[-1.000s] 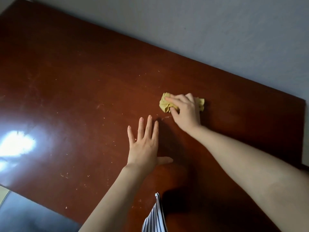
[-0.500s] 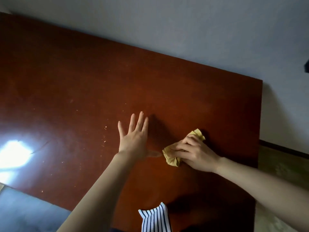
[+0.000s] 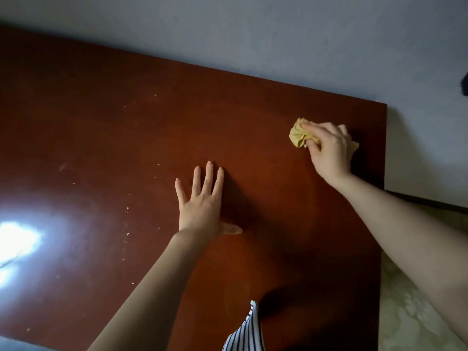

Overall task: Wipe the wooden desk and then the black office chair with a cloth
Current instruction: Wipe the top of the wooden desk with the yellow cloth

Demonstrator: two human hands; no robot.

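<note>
The reddish-brown wooden desk (image 3: 126, 127) fills most of the head view. Its top shows pale crumbs and specks left of centre. My right hand (image 3: 329, 150) grips a crumpled yellow cloth (image 3: 300, 136) and holds it down on the desk near the far right corner. My left hand (image 3: 201, 203) lies flat on the desk in the middle, fingers straight and spread, thumb out to the right. The black office chair is not in view.
A grey wall (image 3: 253, 34) runs along the desk's far edge. The desk's right edge drops to a pale patterned floor (image 3: 410, 312). A bright glare (image 3: 17, 239) sits on the left of the top. A striped garment (image 3: 245, 333) hangs at the near edge.
My right hand has swept the cloth from near my left thumb away to the far right corner of the desk. My left hand stays flat in place.
</note>
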